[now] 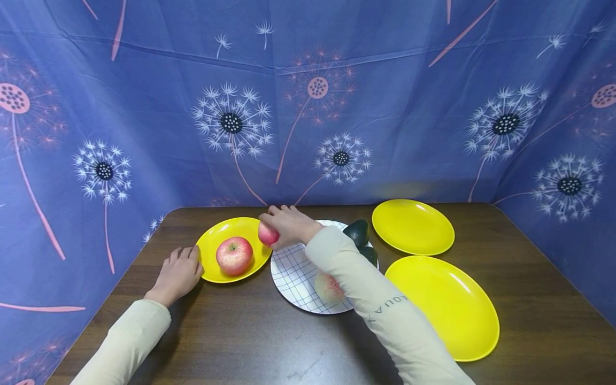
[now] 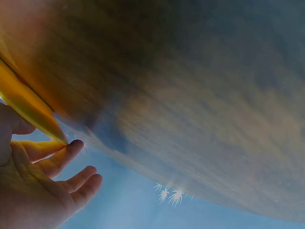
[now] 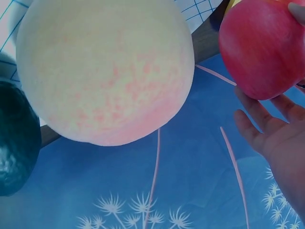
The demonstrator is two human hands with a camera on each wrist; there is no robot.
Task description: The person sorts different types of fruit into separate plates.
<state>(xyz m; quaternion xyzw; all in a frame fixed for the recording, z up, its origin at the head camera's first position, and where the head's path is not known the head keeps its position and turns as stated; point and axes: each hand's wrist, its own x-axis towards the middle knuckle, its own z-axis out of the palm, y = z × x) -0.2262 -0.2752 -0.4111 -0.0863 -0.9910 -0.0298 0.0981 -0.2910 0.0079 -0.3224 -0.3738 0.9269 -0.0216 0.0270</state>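
Observation:
My right hand (image 1: 287, 227) grips a red apple (image 1: 267, 234) at the right rim of the left yellow plate (image 1: 216, 232). In the right wrist view, fingers and thumb are round this apple (image 3: 264, 47). Another apple (image 1: 234, 256) sits on that plate. My left hand (image 1: 179, 271) holds the plate's left rim; in the left wrist view its thumb and fingers are at the yellow edge (image 2: 33, 109). A peach (image 1: 328, 287), partly behind my right sleeve, lies on the white checked plate (image 1: 293, 278) with two dark green avocados (image 1: 357, 233).
Two more yellow plates, a back one (image 1: 413, 227) and a front one (image 1: 462, 305), stand on the right of the brown wooden table (image 1: 250, 331). My right forearm crosses the checked plate. A blue dandelion-print cloth (image 1: 289, 107) hangs behind the table.

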